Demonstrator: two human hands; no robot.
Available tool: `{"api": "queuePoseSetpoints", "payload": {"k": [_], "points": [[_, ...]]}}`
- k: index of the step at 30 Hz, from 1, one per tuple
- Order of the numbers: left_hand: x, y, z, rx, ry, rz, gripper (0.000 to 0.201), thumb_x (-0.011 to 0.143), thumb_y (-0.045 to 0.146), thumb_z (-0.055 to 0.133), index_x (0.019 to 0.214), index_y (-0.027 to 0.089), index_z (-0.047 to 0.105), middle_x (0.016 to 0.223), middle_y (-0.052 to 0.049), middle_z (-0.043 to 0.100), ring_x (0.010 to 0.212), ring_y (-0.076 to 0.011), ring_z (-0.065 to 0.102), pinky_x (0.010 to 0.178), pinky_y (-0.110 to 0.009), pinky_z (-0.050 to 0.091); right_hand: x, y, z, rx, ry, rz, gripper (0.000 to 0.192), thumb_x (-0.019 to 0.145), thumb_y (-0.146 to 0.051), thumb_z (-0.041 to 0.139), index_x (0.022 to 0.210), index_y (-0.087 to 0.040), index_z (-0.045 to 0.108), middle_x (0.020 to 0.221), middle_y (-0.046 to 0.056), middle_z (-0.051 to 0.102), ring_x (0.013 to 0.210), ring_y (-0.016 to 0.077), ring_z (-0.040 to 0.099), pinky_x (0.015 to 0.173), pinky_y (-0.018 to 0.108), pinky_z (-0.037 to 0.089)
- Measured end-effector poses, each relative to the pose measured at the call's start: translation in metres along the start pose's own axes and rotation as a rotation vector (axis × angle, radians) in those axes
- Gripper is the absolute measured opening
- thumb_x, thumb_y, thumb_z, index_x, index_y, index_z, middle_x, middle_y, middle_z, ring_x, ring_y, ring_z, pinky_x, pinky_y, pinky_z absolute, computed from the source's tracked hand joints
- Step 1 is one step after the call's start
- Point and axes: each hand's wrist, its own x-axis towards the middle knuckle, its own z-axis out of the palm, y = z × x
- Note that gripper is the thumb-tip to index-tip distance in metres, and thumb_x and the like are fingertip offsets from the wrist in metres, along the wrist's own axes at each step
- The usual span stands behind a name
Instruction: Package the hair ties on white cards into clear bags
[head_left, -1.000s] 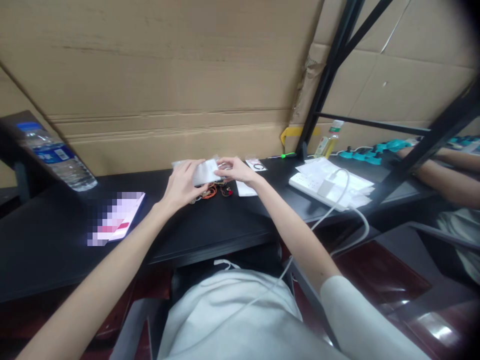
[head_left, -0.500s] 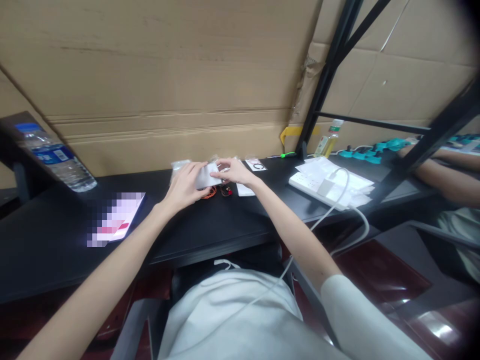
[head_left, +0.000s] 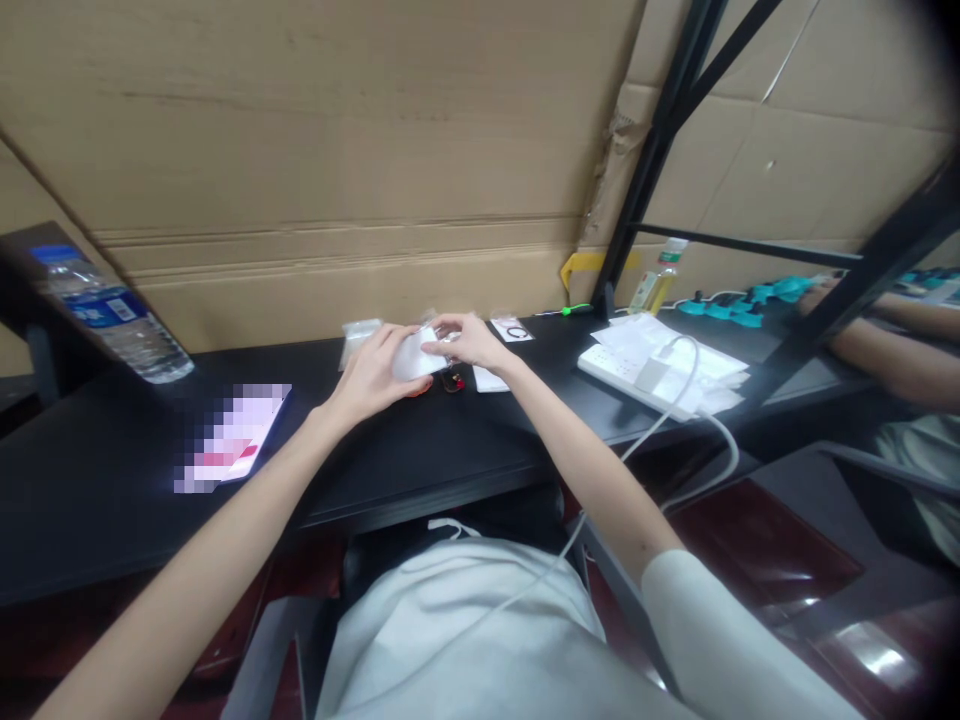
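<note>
Since a sec ago the small white pouch has bunched up rounder between both hands, and the left hand has closed further over it; the orange cord that showed beneath is now mostly hidden. Pouch sits just above the tabletop near its back edge, roughly mid-width. Left hand cups and grips it from the left side, right hand pinches its top right edge w/ thumb & fingers. Both closed on the pouch.

Risks, as I see it: small dark-red bits lie right under the hands, so a slip of the pinch could drop the pouch onto them or knock them toward the front edge. Thin plastic may tear if pulled too hard. A white cable hangs off the tabletop's right part near the right forearm; an elbow swing could snag it & drag the white power strip. Water bottle at the far left corner is well apart, no worry.
</note>
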Motion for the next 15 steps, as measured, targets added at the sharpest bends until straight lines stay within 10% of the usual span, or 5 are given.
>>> {"api": "queuePoseSetpoints", "payload": {"k": [15], "points": [[0.001,-0.004,-0.006,0.101,0.042,-0.117,0.065,0.089,0.05,0.072,0.145,0.022,0.054,0.136,-0.012,0.063,0.126,-0.0338,0.062,0.099,-0.045,0.053,0.0,-0.002,-0.018,-0.062,-0.001,-0.009,0.038,0.081,-0.037,0.086,0.112,-0.018,0.075,0.105,0.008,0.077,0.08,0.0147,0.069,0.059,0.021,0.056]]}}
